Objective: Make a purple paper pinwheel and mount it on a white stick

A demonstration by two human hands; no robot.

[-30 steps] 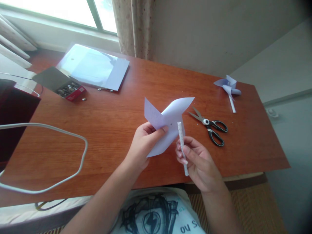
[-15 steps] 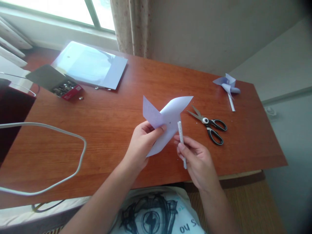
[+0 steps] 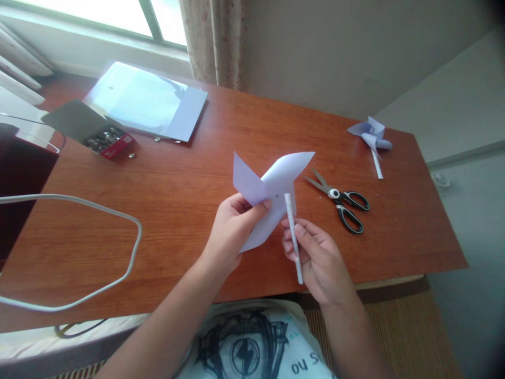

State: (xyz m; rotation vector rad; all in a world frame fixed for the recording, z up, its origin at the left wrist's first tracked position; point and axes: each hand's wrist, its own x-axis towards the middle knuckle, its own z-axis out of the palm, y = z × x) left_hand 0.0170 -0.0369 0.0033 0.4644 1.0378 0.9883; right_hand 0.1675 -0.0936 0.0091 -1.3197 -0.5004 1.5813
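Note:
A paper pinwheel (image 3: pixel 282 176) with curved, pointed blades is pinched between the thumb and fingers of my left hand (image 3: pixel 231 226). A small dark spot shows near its middle. My right hand (image 3: pixel 319 252) grips a thin rolled paper stick (image 3: pixel 293 239) between thumb and fingers, close to upright with its top leaning left. The stick's top end overlaps the right side of the pinwheel in view; whether they touch I cannot tell. Scissors (image 3: pixel 335 197) with black and grey handles lie partly open, just beyond my right hand.
Another paper pinwheel (image 3: pixel 373 137) on a stick lies at the table's back right. A small box (image 3: pixel 114 145) of metal pins stands open at the left, one loose pin (image 3: pixel 132 156) beside it. Behind is a clear-covered pad (image 3: pixel 145 105). A white cable (image 3: pixel 136 237) loops over the left side.
My right hand has shifted its hold on the paper stick, whose top has moved slightly left, in front of the pinwheel's edge. My left hand keeps hold of the pinwheel. The view shifted a little.

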